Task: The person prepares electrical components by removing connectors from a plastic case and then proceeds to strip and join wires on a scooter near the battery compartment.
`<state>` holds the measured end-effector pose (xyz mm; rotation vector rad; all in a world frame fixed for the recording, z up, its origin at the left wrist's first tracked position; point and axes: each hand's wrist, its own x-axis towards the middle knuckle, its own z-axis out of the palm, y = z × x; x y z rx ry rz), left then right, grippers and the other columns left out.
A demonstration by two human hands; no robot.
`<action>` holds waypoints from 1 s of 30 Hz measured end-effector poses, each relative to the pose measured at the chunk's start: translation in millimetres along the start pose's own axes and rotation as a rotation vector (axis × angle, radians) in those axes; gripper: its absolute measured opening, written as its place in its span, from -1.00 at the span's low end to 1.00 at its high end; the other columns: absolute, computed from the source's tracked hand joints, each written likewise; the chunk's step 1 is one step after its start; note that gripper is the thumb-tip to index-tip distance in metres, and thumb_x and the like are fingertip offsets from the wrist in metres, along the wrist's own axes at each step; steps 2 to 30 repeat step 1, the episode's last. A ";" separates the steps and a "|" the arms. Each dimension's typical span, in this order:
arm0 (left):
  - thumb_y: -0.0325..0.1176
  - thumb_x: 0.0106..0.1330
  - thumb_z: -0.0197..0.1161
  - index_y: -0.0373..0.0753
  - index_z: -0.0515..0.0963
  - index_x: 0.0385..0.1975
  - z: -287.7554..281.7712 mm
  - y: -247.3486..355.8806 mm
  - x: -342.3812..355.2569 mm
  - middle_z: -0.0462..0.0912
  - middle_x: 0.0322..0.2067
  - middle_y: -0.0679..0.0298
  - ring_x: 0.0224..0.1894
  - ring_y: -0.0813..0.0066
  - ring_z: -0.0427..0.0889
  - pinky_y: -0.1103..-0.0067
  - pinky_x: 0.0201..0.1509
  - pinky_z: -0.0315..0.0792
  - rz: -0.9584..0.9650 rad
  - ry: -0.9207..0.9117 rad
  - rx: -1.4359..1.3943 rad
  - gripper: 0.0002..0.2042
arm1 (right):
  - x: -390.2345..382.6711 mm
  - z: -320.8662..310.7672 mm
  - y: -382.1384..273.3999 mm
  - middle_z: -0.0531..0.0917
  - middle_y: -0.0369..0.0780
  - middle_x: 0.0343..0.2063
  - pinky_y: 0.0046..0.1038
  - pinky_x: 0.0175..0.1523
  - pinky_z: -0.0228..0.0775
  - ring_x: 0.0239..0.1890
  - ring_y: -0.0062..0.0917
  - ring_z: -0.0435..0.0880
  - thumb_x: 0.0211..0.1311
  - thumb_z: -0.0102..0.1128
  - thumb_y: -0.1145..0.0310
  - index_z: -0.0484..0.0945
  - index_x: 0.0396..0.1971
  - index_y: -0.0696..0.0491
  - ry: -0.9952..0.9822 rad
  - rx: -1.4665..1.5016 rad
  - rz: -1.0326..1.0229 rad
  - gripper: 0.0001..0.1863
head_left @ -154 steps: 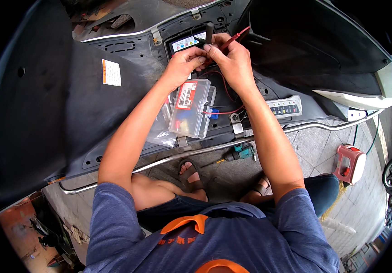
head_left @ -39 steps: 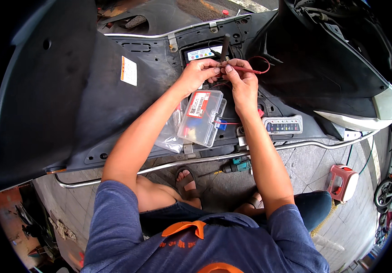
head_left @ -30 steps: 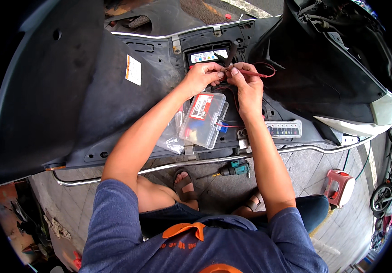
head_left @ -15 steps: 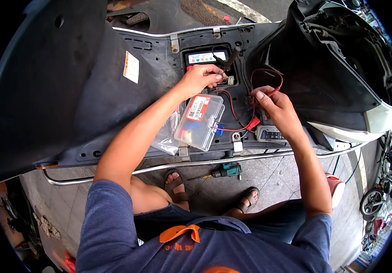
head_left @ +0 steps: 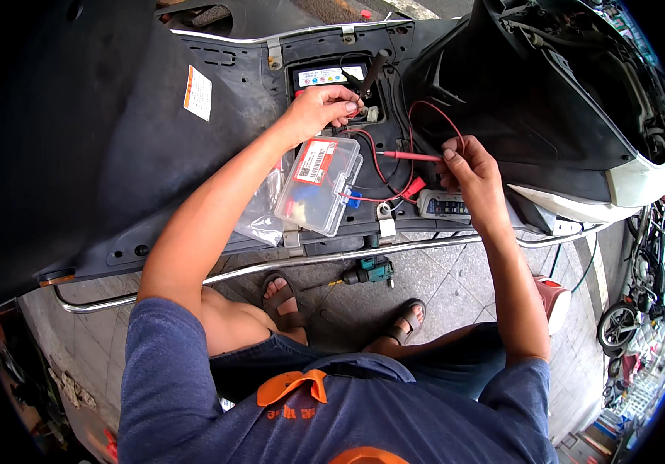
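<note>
My right hand is closed round a red test probe, its metal tip pointing left; a red lead loops up from the hand. My left hand pinches at the right end of the battery recess, and what lies between its fingertips is too small to make out. Just behind those fingertips a dark rod-like handle stands tilted. The black battery, with a white label, sits in the recess of the scooter's floorboard. Below my left hand lies a clear plastic box with a red-and-white label and small coloured pieces inside.
A grey tester lies beside a red clip. A clear plastic bag is left of the box. The chrome rail runs along the near edge; a green-and-black power drill lies on the paving below.
My right hand has turned the red probe so that it points left, lengthwise in view. My left hand keeps its pinch by the battery. The whole view has shifted a little.
</note>
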<state>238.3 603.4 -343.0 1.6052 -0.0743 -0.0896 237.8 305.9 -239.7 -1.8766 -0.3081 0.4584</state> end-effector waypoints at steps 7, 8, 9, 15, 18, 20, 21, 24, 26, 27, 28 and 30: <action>-0.28 0.32 0.23 -0.28 0.59 -0.14 -1.4 0.4 0.5 0.66 -0.30 0.33 -0.34 0.62 0.57 0.65 -0.22 0.49 0.019 -0.012 0.015 -0.76 | 0.0 2.3 5.7 0.61 -0.33 -0.50 -0.68 -0.37 0.35 -0.50 -0.72 0.53 0.35 0.10 0.35 0.50 -0.19 0.02 0.032 -0.149 -0.029 -0.88; -0.28 0.32 0.23 -0.28 0.59 -0.14 -1.4 0.4 0.5 0.66 -0.30 0.33 -0.34 0.62 0.57 0.65 -0.22 0.49 0.019 -0.012 0.015 -0.76 | 0.0 2.3 5.7 0.61 -0.33 -0.50 -0.68 -0.37 0.35 -0.50 -0.72 0.53 0.35 0.10 0.35 0.50 -0.19 0.02 0.032 -0.149 -0.029 -0.88; -0.28 0.32 0.23 -0.28 0.59 -0.14 -1.4 0.4 0.5 0.66 -0.30 0.33 -0.34 0.62 0.57 0.65 -0.22 0.49 0.019 -0.012 0.015 -0.76 | 0.0 2.3 5.7 0.61 -0.33 -0.50 -0.68 -0.37 0.35 -0.50 -0.72 0.53 0.35 0.10 0.35 0.50 -0.19 0.02 0.032 -0.149 -0.029 -0.88; -0.28 0.32 0.23 -0.28 0.59 -0.14 -1.4 0.4 0.5 0.66 -0.30 0.33 -0.34 0.62 0.57 0.65 -0.22 0.49 0.019 -0.012 0.015 -0.76 | 0.0 2.3 5.7 0.61 -0.33 -0.50 -0.68 -0.37 0.35 -0.50 -0.72 0.53 0.35 0.10 0.35 0.50 -0.19 0.02 0.032 -0.149 -0.029 -0.88; -0.28 0.32 0.23 -0.28 0.59 -0.14 -1.4 0.4 0.5 0.66 -0.30 0.33 -0.34 0.62 0.57 0.65 -0.22 0.49 0.019 -0.012 0.015 -0.76 | 0.0 2.3 5.7 0.61 -0.33 -0.50 -0.68 -0.37 0.35 -0.50 -0.72 0.53 0.35 0.10 0.35 0.50 -0.19 0.02 0.032 -0.149 -0.029 -0.88; -0.28 0.32 0.23 -0.28 0.59 -0.14 -1.4 0.4 0.5 0.66 -0.30 0.33 -0.34 0.62 0.57 0.65 -0.22 0.49 0.019 -0.012 0.015 -0.76 | 0.0 2.3 5.7 0.61 -0.33 -0.50 -0.68 -0.37 0.35 -0.50 -0.72 0.53 0.35 0.10 0.35 0.50 -0.19 0.02 0.032 -0.149 -0.029 -0.88; -0.28 0.32 0.23 -0.28 0.59 -0.14 -1.4 0.4 0.5 0.66 -0.30 0.33 -0.34 0.62 0.57 0.65 -0.22 0.49 0.019 -0.012 0.015 -0.76 | 0.0 2.3 5.7 0.61 -0.33 -0.50 -0.68 -0.37 0.35 -0.50 -0.72 0.53 0.35 0.10 0.35 0.50 -0.19 0.02 0.032 -0.149 -0.029 -0.88; -0.28 0.32 0.23 -0.28 0.59 -0.14 -1.4 0.4 0.5 0.66 -0.30 0.33 -0.34 0.62 0.57 0.65 -0.22 0.49 0.019 -0.012 0.015 -0.76 | 0.0 2.3 5.7 0.61 -0.33 -0.50 -0.68 -0.37 0.35 -0.50 -0.72 0.53 0.35 0.10 0.35 0.50 -0.19 0.02 0.032 -0.149 -0.029 -0.88; -0.28 0.32 0.23 -0.28 0.59 -0.14 -1.4 0.4 0.5 0.66 -0.30 0.33 -0.34 0.62 0.57 0.65 -0.22 0.49 0.019 -0.012 0.015 -0.76 | 0.0 2.3 5.7 0.61 -0.33 -0.50 -0.68 -0.37 0.35 -0.50 -0.72 0.53 0.35 0.10 0.35 0.50 -0.19 0.02 0.032 -0.149 -0.029 -0.88; -0.28 0.32 0.23 -0.28 0.59 -0.14 -1.4 0.4 0.5 0.66 -0.30 0.33 -0.34 0.62 0.57 0.65 -0.22 0.49 0.019 -0.012 0.015 -0.76 | 0.0 2.3 5.7 0.61 -0.33 -0.50 -0.68 -0.37 0.35 -0.50 -0.72 0.53 0.35 0.10 0.35 0.50 -0.19 0.02 0.032 -0.149 -0.029 -0.88; -0.28 0.32 0.23 -0.28 0.59 -0.14 -1.4 0.4 0.5 0.66 -0.30 0.33 -0.34 0.62 0.57 0.65 -0.22 0.49 0.019 -0.012 0.015 -0.76 | 0.0 2.3 5.7 0.61 -0.33 -0.50 -0.68 -0.37 0.35 -0.50 -0.72 0.53 0.35 0.10 0.35 0.50 -0.19 0.02 0.032 -0.149 -0.029 -0.88; -0.28 0.32 0.23 -0.28 0.59 -0.14 -1.4 0.4 0.5 0.66 -0.30 0.33 -0.34 0.62 0.57 0.65 -0.22 0.49 0.019 -0.012 0.015 -0.76 | 0.0 2.3 5.7 0.61 -0.33 -0.50 -0.68 -0.37 0.35 -0.50 -0.72 0.53 0.35 0.10 0.35 0.50 -0.19 0.02 0.032 -0.149 -0.029 -0.88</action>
